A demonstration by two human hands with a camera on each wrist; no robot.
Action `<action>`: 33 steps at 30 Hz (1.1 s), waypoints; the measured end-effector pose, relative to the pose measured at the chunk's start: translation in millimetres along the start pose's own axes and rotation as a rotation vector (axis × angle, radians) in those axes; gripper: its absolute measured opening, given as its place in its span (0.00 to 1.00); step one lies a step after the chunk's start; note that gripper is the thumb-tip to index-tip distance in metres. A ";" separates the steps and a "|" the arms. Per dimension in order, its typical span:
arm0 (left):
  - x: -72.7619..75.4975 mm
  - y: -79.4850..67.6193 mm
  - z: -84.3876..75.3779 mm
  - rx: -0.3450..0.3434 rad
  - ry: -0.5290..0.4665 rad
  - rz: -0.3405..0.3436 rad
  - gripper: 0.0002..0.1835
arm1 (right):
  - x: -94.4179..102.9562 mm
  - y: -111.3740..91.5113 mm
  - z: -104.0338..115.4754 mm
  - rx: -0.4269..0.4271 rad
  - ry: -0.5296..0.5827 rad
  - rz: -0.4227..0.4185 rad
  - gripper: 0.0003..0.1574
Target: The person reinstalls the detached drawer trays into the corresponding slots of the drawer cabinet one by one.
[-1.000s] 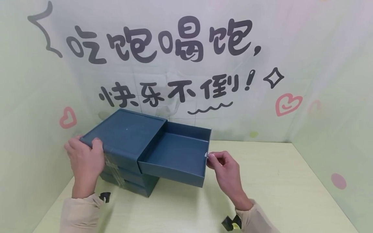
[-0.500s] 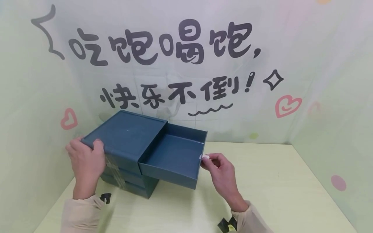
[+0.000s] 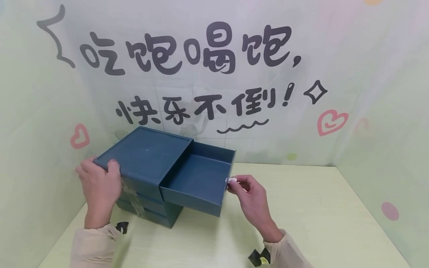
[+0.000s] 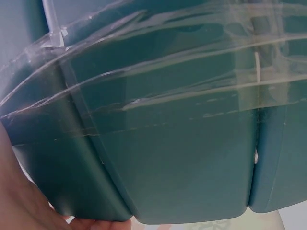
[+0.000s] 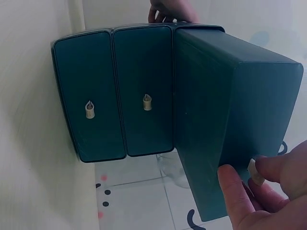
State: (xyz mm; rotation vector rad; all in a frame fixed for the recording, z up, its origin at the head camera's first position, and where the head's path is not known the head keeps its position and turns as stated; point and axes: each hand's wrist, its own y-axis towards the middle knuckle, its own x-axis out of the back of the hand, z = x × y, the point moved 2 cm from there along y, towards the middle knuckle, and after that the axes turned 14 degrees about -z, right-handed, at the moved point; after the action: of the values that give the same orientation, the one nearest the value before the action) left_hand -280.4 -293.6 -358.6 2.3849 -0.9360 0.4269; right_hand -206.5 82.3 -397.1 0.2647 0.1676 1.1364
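Note:
A dark blue drawer cabinet [image 3: 144, 152] of three stacked drawers stands on the table, its top drawer [image 3: 192, 199] pulled well out to the right. Inside, the visible part of that drawer holds nothing. My right hand [image 3: 253, 199] pinches the small white pull tab [image 5: 254, 171] on the drawer's front between thumb and fingers. At the cabinet's left end, my left hand [image 3: 100, 186] grips the upper edge, the thumb near the top corner and the fingers round the far side. Clear tape [image 4: 158, 72] wraps the cabinet's side in the left wrist view.
The two lower drawers [image 5: 144, 91] are closed, each with a pale pull tab. A pale wooden table [image 3: 301, 216] lies under everything. Behind it hangs a white printed backdrop [image 3: 214, 82] with dark lettering, and light green sheets flank both sides.
The top drawer has slid left, part of the way into the cabinet, and my right hand has moved with it. My left hand keeps its grip on the cabinet.

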 end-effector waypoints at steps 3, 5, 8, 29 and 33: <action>0.0 -0.2 0.1 0.000 -0.002 -0.002 0.34 | -3.4 0.3 -0.5 0.005 -0.002 0.012 0.10; -0.1 -0.4 0.6 0.004 -0.005 -0.003 0.34 | -5.8 0.3 -1.1 0.008 -0.006 0.017 0.10; -1.3 -1.0 1.0 0.003 -0.020 -0.013 0.33 | -8.2 0.0 -1.3 0.008 -0.009 0.020 0.10; 4.8 -13.0 1.2 -0.006 -0.031 -0.032 0.32 | -20.1 -8.3 -0.8 -0.008 0.015 0.107 0.13; 7.6 -17.0 1.9 -0.004 -0.029 -0.039 0.33 | -21.1 -9.7 -2.0 -0.001 0.026 0.115 0.13</action>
State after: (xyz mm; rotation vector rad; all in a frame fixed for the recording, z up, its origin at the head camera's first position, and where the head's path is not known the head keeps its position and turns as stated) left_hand -262.9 -288.3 -362.8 2.4078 -0.9008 0.3766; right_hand -207.3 59.6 -402.0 0.2610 0.1763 1.2546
